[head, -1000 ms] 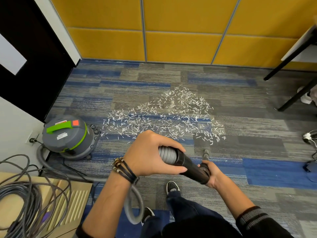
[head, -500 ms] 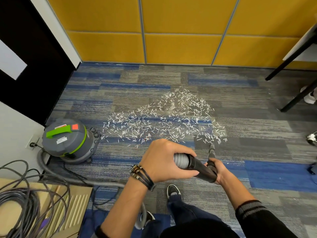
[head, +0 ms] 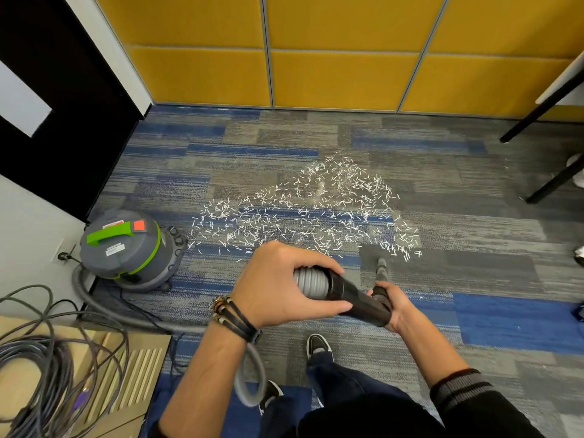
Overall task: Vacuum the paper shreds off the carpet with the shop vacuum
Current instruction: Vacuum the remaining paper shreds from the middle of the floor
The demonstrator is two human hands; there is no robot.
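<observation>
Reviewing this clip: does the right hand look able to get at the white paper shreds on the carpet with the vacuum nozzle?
Probably yes. The right hand grips the black vacuum wand, and its grey nozzle sits at the near edge of the white paper shreds; nothing lies between.

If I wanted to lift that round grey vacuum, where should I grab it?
Probably the green handle on top of the shop vacuum, reaching straight down from above. It runs like a bar across the lid, made for fingers to curl round. The body is round and wide, and the hose comes off low at one side.
</observation>
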